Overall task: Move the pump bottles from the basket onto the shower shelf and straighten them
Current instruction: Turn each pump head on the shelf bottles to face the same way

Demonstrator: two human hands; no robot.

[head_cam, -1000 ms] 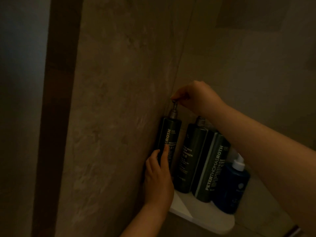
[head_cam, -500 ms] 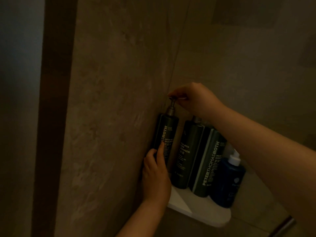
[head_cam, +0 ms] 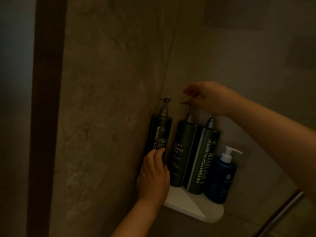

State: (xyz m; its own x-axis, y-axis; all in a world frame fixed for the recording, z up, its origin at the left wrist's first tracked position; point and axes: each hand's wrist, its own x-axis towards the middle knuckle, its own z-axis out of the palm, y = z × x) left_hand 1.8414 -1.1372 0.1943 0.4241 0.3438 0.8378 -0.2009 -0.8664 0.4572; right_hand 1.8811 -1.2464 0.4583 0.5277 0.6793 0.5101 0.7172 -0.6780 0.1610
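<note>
Three tall dark green pump bottles stand upright on a white corner shelf: a shampoo bottle at the left against the wall, a cleanser bottle in the middle, and a third bottle to the right. A shorter blue bottle with a white pump stands at the far right. My left hand wraps the lower part of the shampoo bottle. My right hand pinches the pump head of the cleanser bottle. No basket is in view.
Stone-look walls meet in the corner behind the shelf. A dark vertical frame runs down the left. A metal bar slants at the lower right. The light is dim.
My right hand has left the shampoo bottle's pump and moved right onto the cleanser bottle's pump. My left hand stays on the shampoo bottle.
</note>
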